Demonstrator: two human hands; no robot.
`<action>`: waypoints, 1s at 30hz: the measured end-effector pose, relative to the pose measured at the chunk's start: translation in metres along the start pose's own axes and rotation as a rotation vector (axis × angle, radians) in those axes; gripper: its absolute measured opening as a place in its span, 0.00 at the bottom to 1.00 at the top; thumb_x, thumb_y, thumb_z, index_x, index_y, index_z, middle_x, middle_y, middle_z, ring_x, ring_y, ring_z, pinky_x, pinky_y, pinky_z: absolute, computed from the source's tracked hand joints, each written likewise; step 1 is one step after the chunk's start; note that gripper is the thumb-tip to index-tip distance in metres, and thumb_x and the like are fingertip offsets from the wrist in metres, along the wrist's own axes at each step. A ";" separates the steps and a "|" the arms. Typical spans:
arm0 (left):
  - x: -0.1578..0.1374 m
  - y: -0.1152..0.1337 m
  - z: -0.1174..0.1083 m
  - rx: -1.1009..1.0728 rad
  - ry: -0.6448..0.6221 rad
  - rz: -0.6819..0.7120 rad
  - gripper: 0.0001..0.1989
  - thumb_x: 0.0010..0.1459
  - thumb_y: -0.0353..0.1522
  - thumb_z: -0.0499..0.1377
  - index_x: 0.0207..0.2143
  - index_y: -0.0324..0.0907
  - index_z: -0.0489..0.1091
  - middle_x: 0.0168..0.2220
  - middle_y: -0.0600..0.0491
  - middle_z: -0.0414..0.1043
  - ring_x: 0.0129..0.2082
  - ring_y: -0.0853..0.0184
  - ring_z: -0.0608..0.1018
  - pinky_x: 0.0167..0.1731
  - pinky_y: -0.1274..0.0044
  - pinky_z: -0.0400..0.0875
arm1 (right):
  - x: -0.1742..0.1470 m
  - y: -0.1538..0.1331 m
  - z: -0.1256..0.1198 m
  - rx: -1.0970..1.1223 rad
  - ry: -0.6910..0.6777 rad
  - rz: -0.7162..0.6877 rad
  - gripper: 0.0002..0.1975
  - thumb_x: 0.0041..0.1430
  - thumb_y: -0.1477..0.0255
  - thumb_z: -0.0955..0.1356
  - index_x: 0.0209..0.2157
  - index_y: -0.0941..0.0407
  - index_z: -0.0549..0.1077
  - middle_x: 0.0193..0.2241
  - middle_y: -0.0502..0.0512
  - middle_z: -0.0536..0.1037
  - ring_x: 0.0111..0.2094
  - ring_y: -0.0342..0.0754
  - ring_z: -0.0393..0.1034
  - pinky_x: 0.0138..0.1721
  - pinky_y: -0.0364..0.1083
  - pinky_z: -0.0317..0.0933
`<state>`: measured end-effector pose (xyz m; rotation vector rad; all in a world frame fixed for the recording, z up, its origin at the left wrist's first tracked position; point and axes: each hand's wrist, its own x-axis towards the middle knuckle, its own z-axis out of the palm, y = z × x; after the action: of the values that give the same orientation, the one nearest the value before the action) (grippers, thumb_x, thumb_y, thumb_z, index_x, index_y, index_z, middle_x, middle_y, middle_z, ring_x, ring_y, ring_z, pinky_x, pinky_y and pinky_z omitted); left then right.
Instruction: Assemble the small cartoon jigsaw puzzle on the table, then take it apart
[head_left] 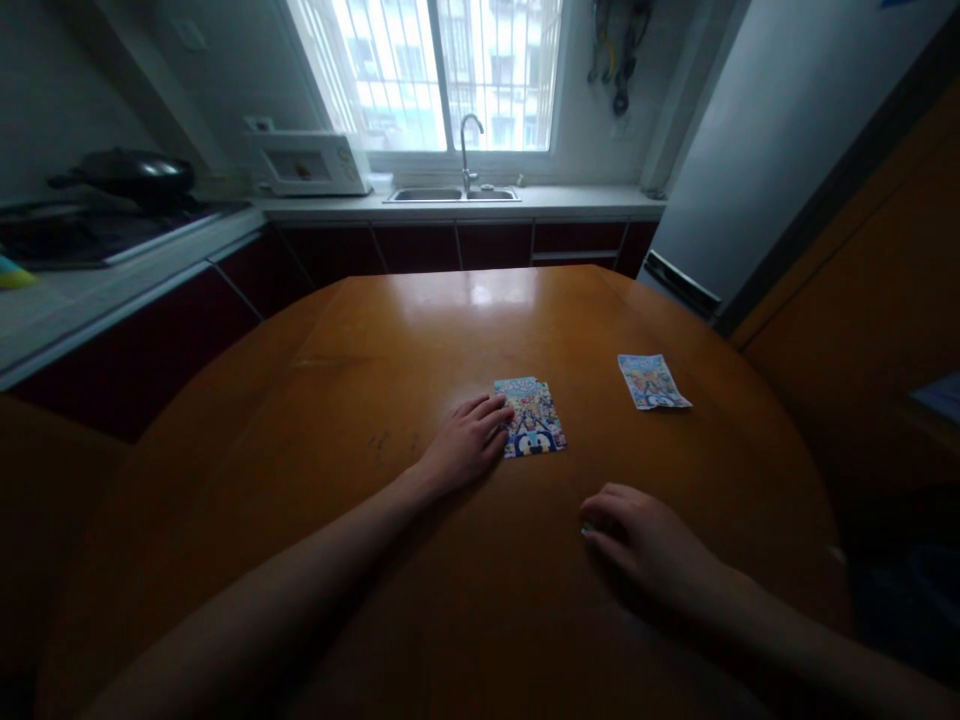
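Note:
A small colourful cartoon picture (537,415) lies flat on the wooden table, with a notch in its top edge near the right corner. It looks like a jigsaw puzzle, though its seams are too fine to make out. My left hand (472,435) rests with its fingers stretched over the picture's left edge. To the lower right, my right hand (637,530) is just above or on the table, thumb and fingers pinched together. A tiny light edge shows at the fingertips; the rest of what it holds is hidden. Further right lies a creased paper sheet (651,382) with a similar picture.
The oval wooden table (300,450) fills the foreground. Behind it are a counter with a sink (427,195), a tap and a white microwave (311,163). A dark wok (139,172) sits on the stove at left; a refrigerator (787,130) stands at right.

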<state>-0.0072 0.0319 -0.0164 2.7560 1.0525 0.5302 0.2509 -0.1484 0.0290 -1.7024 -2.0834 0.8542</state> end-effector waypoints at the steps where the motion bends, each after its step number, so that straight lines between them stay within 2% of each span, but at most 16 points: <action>1: 0.000 0.000 0.000 0.006 -0.003 -0.002 0.20 0.70 0.38 0.53 0.61 0.44 0.70 0.65 0.48 0.66 0.66 0.55 0.65 0.66 0.58 0.61 | -0.001 0.000 0.003 -0.023 0.000 0.026 0.05 0.62 0.74 0.69 0.39 0.55 0.77 0.40 0.56 0.77 0.41 0.50 0.71 0.43 0.49 0.64; 5: 0.000 -0.001 0.001 0.002 0.012 -0.002 0.19 0.70 0.38 0.53 0.60 0.45 0.70 0.64 0.48 0.67 0.66 0.56 0.66 0.65 0.58 0.61 | 0.001 -0.006 0.007 -0.106 0.013 0.099 0.03 0.60 0.76 0.71 0.36 0.56 0.74 0.39 0.56 0.77 0.41 0.52 0.70 0.42 0.50 0.62; 11: 0.001 -0.001 0.001 0.001 0.013 0.007 0.19 0.70 0.38 0.53 0.61 0.46 0.70 0.65 0.48 0.67 0.66 0.56 0.66 0.65 0.57 0.61 | 0.002 -0.015 0.005 -0.137 -0.043 0.112 0.06 0.59 0.81 0.69 0.34 0.56 0.71 0.40 0.56 0.76 0.41 0.51 0.70 0.41 0.48 0.61; 18: 0.000 0.001 0.000 0.019 0.005 0.007 0.19 0.70 0.38 0.53 0.60 0.44 0.70 0.65 0.48 0.66 0.66 0.56 0.65 0.65 0.58 0.61 | 0.005 -0.016 0.001 -0.131 -0.114 0.141 0.07 0.58 0.82 0.68 0.36 0.57 0.71 0.40 0.59 0.76 0.42 0.53 0.70 0.43 0.50 0.62; 23: -0.001 0.002 -0.001 0.007 -0.008 -0.005 0.19 0.71 0.38 0.53 0.61 0.45 0.69 0.66 0.49 0.66 0.66 0.56 0.65 0.66 0.58 0.60 | 0.002 -0.013 0.004 -0.132 -0.127 0.094 0.08 0.56 0.83 0.67 0.34 0.56 0.69 0.43 0.61 0.75 0.41 0.53 0.70 0.42 0.50 0.62; 27: -0.001 0.004 -0.003 -0.011 0.002 -0.013 0.19 0.70 0.38 0.53 0.60 0.46 0.69 0.66 0.50 0.66 0.66 0.56 0.65 0.66 0.58 0.60 | 0.002 -0.013 -0.001 -0.056 -0.142 0.060 0.08 0.56 0.82 0.66 0.31 0.54 0.69 0.35 0.56 0.77 0.34 0.49 0.70 0.35 0.47 0.61; 30: -0.001 0.005 -0.005 -0.010 -0.004 -0.016 0.19 0.70 0.38 0.53 0.60 0.46 0.70 0.66 0.49 0.66 0.66 0.56 0.65 0.66 0.58 0.59 | 0.023 -0.008 -0.015 0.080 -0.059 -0.015 0.07 0.58 0.80 0.66 0.30 0.54 0.71 0.31 0.53 0.78 0.31 0.47 0.70 0.33 0.46 0.61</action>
<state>-0.0064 0.0271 -0.0110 2.7365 1.0666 0.5268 0.2476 -0.1239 0.0427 -1.6372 -2.0673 0.9812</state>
